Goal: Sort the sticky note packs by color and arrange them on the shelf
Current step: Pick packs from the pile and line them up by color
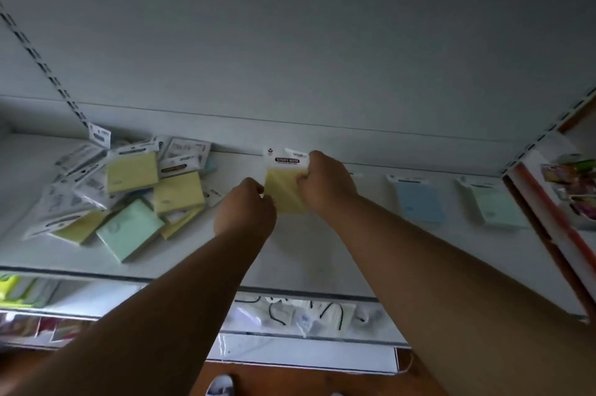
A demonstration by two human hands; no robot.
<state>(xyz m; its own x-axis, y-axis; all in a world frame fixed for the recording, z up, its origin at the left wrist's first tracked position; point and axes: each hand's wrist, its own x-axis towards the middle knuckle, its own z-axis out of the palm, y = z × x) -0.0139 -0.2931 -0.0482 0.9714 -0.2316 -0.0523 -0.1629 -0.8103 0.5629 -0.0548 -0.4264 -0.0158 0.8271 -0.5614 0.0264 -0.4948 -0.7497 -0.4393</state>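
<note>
1. Setting: a shop, stationery aisle.
2. Evidence: white metal shelf point(309, 253) on slotted uprights point(45, 69); hang-tab sticky note packs point(129, 189) heaped on it; packaged goods point(309, 318) on the tier below.

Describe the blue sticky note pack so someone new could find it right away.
Look at the white shelf, right of both hands. The blue pack lies flat on its own between the held yellow pack and a pale green pack, the only blue one there.
</note>
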